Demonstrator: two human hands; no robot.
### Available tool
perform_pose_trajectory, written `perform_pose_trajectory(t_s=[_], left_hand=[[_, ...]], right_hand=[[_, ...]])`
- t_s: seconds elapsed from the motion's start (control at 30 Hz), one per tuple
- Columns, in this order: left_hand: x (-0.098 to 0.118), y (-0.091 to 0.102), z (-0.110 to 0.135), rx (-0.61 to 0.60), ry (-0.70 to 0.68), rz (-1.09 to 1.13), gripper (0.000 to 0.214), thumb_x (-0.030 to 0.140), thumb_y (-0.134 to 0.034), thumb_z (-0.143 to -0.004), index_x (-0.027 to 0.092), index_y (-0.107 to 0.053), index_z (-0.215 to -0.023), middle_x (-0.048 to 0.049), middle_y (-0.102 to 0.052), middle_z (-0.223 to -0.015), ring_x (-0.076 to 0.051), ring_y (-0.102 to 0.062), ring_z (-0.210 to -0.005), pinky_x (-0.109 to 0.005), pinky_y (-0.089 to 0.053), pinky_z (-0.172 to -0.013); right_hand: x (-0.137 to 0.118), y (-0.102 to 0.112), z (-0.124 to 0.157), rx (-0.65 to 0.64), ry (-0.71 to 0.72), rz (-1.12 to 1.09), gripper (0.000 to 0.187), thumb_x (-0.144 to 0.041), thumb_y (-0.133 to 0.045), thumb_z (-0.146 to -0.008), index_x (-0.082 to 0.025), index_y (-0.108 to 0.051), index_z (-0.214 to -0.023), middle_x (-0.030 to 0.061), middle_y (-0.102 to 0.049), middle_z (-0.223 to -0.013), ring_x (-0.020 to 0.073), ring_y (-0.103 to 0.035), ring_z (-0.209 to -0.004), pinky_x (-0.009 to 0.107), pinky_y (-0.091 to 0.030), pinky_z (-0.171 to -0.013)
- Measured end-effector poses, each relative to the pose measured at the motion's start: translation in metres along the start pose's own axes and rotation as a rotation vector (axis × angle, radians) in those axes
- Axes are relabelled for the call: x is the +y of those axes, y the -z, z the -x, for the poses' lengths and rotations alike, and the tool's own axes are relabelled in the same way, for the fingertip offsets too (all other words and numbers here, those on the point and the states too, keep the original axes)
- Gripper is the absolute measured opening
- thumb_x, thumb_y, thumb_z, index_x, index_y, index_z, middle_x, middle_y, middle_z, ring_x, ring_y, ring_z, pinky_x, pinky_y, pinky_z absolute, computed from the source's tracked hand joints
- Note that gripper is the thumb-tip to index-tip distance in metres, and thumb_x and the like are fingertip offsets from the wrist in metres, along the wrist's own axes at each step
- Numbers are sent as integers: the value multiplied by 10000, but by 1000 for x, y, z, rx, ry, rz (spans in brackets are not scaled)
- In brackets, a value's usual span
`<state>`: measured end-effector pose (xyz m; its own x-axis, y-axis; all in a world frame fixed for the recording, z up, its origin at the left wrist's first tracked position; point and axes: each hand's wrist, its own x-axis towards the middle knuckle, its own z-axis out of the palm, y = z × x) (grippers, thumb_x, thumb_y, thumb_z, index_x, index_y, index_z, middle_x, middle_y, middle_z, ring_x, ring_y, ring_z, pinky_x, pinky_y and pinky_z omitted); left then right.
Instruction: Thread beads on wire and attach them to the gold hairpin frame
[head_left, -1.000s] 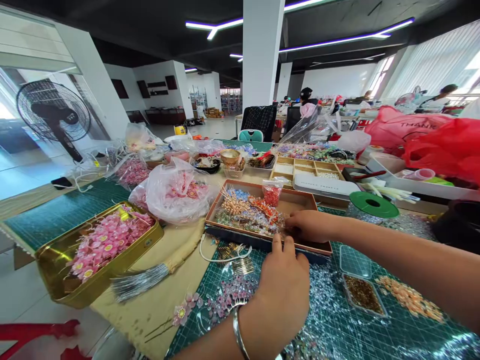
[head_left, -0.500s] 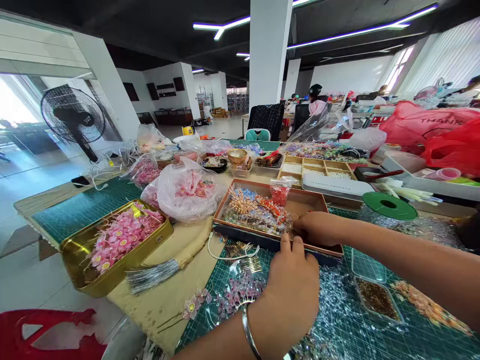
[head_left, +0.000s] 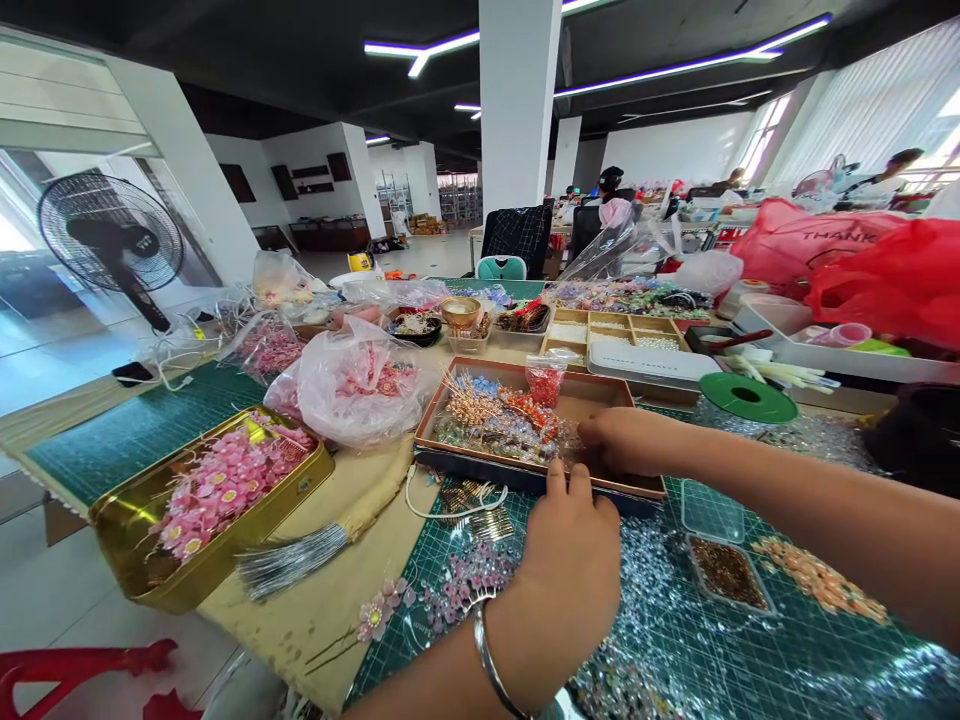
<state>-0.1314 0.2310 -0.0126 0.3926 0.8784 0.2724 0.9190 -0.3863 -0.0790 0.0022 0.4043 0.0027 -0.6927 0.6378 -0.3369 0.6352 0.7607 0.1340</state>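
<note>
At twelve o'clock, the box [head_left: 592, 392] holds beaded sprigs [head_left: 474, 405]; handling looks unfinished. The left hand [head_left: 574, 560], fingers extended, rests at its six-o'clock rim; the right hand [head_left: 628, 440] curls inside at four, grip hidden.

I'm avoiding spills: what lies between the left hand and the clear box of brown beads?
Scattered clear beads on the green cutting mat, in the head view.

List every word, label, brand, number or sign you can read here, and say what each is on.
"THANK": pink plastic bag; I can't make out any letters after it.
Too small to read: the line of print on the white lid.
Too small to read: the badge on the black fan.
</note>
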Motion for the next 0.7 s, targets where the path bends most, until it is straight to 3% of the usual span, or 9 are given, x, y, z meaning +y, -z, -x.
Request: perform_pose_trajectory(t_s=[0.17,0.3,0.53,0.7], left_hand=[[0,0,-1,-6,18,2,286,283,-579,-947,94,-734,-1096,-211,-649,-1334,-346,-546,-1327,-468,-451,-1129],[-1,1,-2,-17,31,51,245,252,-605,-937,108,-734,-1087,-201,-640,-1345,-360,-543,-1328,-461,-485,-1097],[-1,-4,-5,-39,40,181,229,176,-544,-953,87,-723,-1064,-236,-571,-1392,-416,-475,-1356,-540,-512,-1045],[-3,-9,-5,16,23,169,219,177,-551,-934,97,-735,-1022,-248,-583,-1355,-457,-489,-1325,-548,-555,-968]], right_hand=[[9,27,33,121,-61,-17,283,-355,-629,-976,-167,-647,-1187,83,-672,-1179,210,-673,-986,419,-574,-849],[17,28,92,157,-157,-68,231,-366,-597,-995,-180,-665,-1114,58,-690,-1094,174,-672,-884,365,-580,-786],[-9,-36,222,-25,-238,-291,202,-331,-625,-971,-167,-629,-852,-18,-626,-802,124,-593,-690,284,-517,-648],[-28,-87,268,-14,-361,-390,214,-282,-613,-962,-178,-584,-778,-42,-559,-715,120,-533,-640,271,-455,-612]])
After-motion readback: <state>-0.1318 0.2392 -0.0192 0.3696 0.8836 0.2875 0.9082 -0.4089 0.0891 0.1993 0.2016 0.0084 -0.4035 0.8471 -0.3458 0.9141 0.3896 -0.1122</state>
